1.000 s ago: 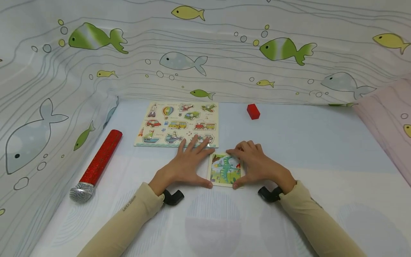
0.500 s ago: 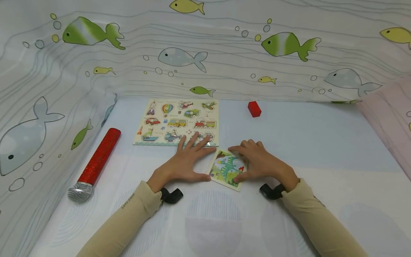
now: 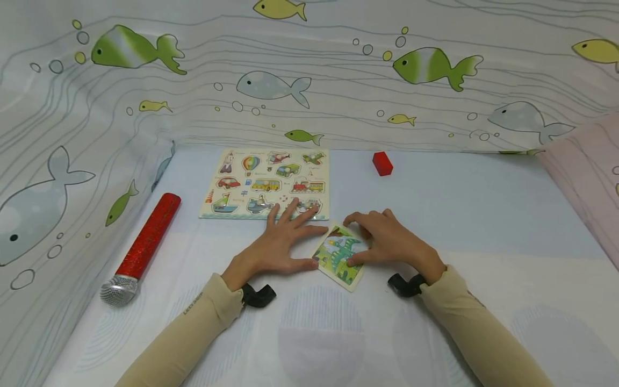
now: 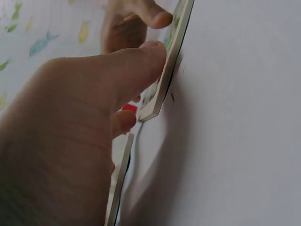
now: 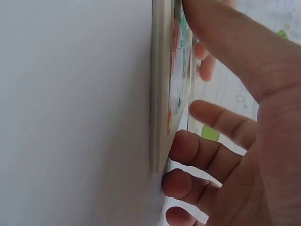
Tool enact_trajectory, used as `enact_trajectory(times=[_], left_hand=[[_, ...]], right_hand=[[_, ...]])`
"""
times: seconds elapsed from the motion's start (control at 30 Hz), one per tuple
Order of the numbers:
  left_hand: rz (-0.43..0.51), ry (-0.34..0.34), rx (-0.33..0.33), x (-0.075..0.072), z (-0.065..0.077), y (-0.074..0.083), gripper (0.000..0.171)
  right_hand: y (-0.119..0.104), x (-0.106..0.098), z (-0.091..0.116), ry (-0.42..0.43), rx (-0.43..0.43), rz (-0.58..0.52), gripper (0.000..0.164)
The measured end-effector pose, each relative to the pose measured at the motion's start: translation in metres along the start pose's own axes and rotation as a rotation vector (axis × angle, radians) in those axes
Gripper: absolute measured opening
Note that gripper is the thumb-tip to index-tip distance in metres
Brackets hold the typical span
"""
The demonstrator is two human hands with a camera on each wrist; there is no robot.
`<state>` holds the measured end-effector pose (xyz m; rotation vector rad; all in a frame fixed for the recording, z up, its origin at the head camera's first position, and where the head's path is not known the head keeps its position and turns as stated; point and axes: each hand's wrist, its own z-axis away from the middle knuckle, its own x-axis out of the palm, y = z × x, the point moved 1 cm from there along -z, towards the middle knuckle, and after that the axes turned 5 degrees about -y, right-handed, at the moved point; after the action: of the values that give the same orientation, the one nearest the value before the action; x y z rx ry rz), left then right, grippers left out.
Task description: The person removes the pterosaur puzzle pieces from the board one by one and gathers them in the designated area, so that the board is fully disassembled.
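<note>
A small square dinosaur jigsaw puzzle (image 3: 340, 252) lies turned cornerwise between both hands, its picture side up. My left hand (image 3: 280, 242) is spread palm down, its thumb at the puzzle's left corner and its index fingertip close by the upper left edge. Other left fingertips overlap the vehicle puzzle board (image 3: 261, 185) behind. My right hand (image 3: 387, 239) holds the small puzzle, with the thumb on its picture and the index finger bent at its far corner. In the right wrist view, the puzzle's pale edge (image 5: 160, 94) shows beside several loosely bent fingers (image 5: 183, 146).
A red toy microphone (image 3: 150, 234) with a silver head lies at the left. A red block (image 3: 382, 163) stands at the back, right of the vehicle board. Fish-printed cloth (image 3: 358, 91) rises behind the table. Black camera mounts (image 3: 258, 295) stick out at both wrists.
The small puzzle has turned clockwise from square-on to cornerwise. My right thumb has moved from its lower edge onto the picture. The left hand has barely shifted.
</note>
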<state>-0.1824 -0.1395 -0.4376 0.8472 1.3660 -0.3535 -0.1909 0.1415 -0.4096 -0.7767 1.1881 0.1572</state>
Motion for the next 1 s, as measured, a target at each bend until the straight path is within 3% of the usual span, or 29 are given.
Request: enact_trajectory(times=[0.23,0.5,1.0], left_hand=[[-0.015,-0.001,-0.018,0.004,-0.001,0.002,0.072],[-0.048,-0.005,-0.014,0.006,-0.001,0.005,0.071],[-0.055,0.011,-0.04,0.003,-0.004,0.005,0.075]], right_hand=[[0.002,0.002,-0.013,0.013,-0.087,-0.076,0.059],[0.005,0.001,-0.021,-0.06,-0.124,-0.009,0.052],[0.001,-0.017,-0.04,-0.239,-0.132,-0.07,0.05]])
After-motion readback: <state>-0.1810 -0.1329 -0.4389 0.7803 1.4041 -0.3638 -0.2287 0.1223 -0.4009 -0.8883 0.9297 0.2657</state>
